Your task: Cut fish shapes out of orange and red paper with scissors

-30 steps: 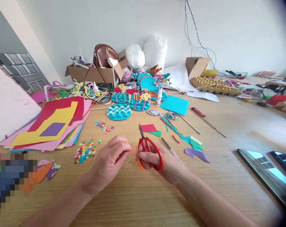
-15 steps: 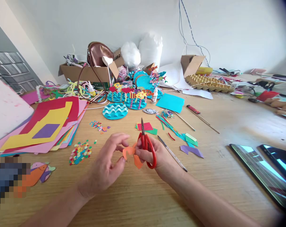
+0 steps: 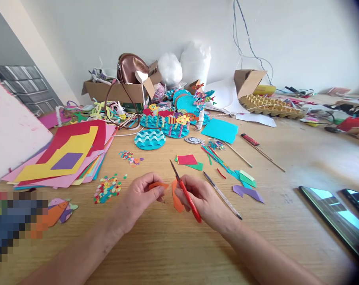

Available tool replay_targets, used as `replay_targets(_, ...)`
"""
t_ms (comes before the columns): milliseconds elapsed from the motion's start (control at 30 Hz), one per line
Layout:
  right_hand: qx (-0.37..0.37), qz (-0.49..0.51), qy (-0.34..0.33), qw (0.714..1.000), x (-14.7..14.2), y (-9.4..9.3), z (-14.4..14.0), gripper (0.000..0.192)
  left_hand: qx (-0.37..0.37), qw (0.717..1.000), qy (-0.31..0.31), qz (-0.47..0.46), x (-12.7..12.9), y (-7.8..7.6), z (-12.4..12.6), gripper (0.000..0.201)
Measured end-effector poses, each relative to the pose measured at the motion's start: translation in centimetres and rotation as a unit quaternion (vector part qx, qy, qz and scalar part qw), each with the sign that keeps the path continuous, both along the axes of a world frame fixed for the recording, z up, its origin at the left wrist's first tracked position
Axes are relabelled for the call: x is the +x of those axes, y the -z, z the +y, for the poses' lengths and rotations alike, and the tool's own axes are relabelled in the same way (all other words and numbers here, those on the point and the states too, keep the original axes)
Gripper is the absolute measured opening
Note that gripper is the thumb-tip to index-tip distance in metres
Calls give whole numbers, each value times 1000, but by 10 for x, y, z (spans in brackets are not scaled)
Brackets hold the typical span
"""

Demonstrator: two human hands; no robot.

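Observation:
My left hand (image 3: pixel 144 194) is closed, pinching a small orange paper piece (image 3: pixel 158 185) between thumb and fingers. In my right hand (image 3: pixel 205 200) are red-handled scissors (image 3: pixel 188 194), their blades together and tilted up to the left. A second orange paper piece (image 3: pixel 177 200) hangs at the fingertips of that same hand, beside the scissors. A narrow gap separates the two orange pieces. Right of this hand lies a pen (image 3: pixel 222 196) on the wooden table (image 3: pixel 167 249). Beyond the hands are red and green paper scraps (image 3: pixel 188 159).
Paper dots (image 3: pixel 107 189) and fish-shaped cutouts (image 3: pixel 61 211) lie left of my hands. A coloured paper stack (image 3: pixel 49 174) is farther left. Blue wavy discs (image 3: pixel 150 139), a glue bottle (image 3: pixel 199 120) and a cutter (image 3: pixel 250 139) are farther back. A phone (image 3: pixel 330 217) lies at right.
My left hand has closed on an orange piece, now apart from the one at my right hand. The scissors have turned, their tips swinging left. The whole view has shifted slightly.

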State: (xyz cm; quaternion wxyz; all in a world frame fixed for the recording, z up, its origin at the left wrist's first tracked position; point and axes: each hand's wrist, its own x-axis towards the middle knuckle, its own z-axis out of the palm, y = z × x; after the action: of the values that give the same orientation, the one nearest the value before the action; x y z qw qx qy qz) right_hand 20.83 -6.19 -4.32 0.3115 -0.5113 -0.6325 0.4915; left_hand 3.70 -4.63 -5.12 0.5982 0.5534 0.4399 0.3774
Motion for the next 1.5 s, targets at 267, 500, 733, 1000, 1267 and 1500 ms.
replay_targets(267, 39, -157, -89, 983, 7, -5, 4, 34, -69, 992, -12, -107, -12, -8, 6, 12)
replay_targets(500, 32, -170, -105, 979, 7, -5, 3, 35, -91, 988, -11, -125, -13, -5, 8, 9)
replay_targets(733, 27, -172, -109, 979, 6, -7, 2, 35, -102, 987, 10, -120, -12, -5, 7, 8)
replay_targets(1000, 12, -161, -111, 981, 7, -7, 2, 35, -108, 985, 23, -132, -13, -4, 8, 7)
replay_targets(1267, 22, -165, -121, 979, 8, -5, 2, 33, -113, 983, 43, -136, -16, -4, 8, 7)
replay_targets(1500, 23, -166, -130, 977, 9, -5, 2, 34, -108, 984, 53, -134, -16, -3, 9, 6)
